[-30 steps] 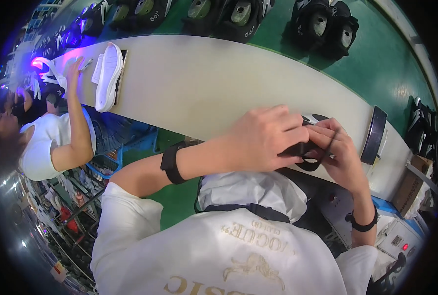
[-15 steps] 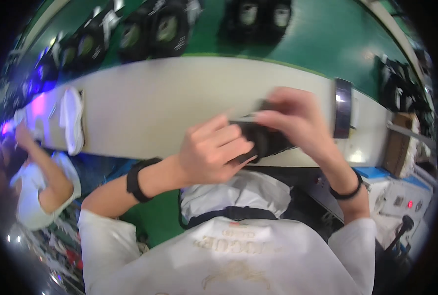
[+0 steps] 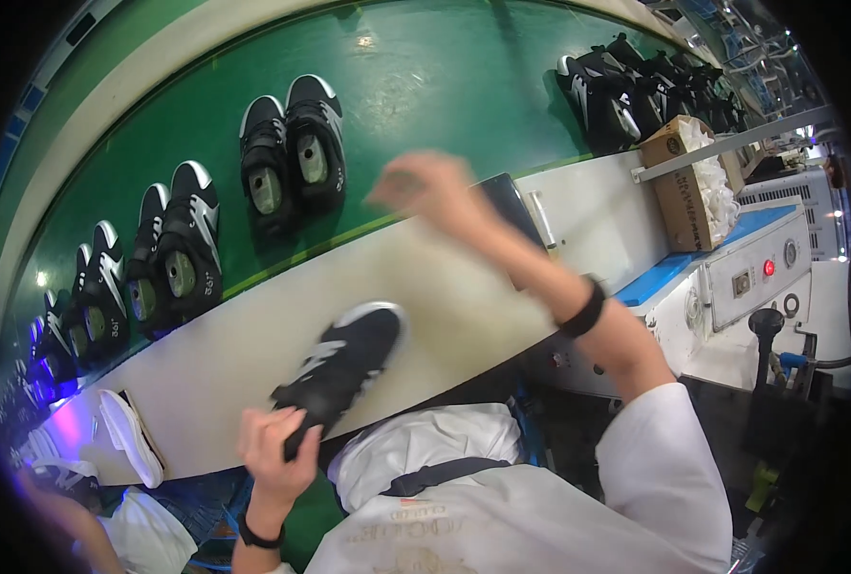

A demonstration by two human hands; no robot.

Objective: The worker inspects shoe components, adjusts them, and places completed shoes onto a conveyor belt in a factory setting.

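Observation:
My left hand (image 3: 277, 450) is closed round the heel end of a black shoe (image 3: 351, 356) with a white-edged toe and pale side markings. The shoe is over the pale bench (image 3: 473, 297), its toe pointing away to the upper right. My right hand (image 3: 432, 191) is raised at the bench's far edge, beside the green belt, apart from the shoe. Motion smears its fingers, so what they hold, if anything, cannot be made out. Nearest to it on the belt is a pair of black shoes (image 3: 316, 134), toes pointing away.
More shoe pairs (image 3: 191, 234) line the green belt (image 3: 416, 86) on the left, and several (image 3: 621, 96) stand far right. A dark flat block (image 3: 516, 210) and a cardboard box (image 3: 679, 187) are on the right. A control panel (image 3: 755, 273) and a co-worker's white sleeve (image 3: 148, 536) flank me.
My hands, together on the dark shoe before, are now apart. The left has carried the shoe left and nearer; the right has let go and moved out to the far edge. The view has turned.

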